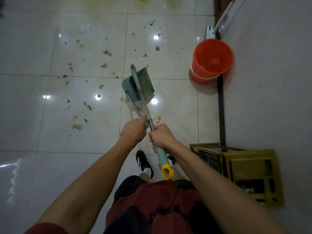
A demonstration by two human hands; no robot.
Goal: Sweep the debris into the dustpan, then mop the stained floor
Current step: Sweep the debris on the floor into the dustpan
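Observation:
A teal dustpan hangs tilted above the white tile floor, straight ahead of me. My left hand is shut on its long handle. My right hand is shut on the broom handle, teal with a yellow end cap; the broom's head lies across the dustpan. Both hands sit close together, almost touching. Debris, small brown and grey scraps, is scattered over the tiles to the left and beyond the dustpan. A yellowish stain spreads on the floor at the far top.
An orange bucket stands at the right by the wall, with a white mop leaning behind it. A gold-framed stand sits near right. My black-and-white shoes are below the hands.

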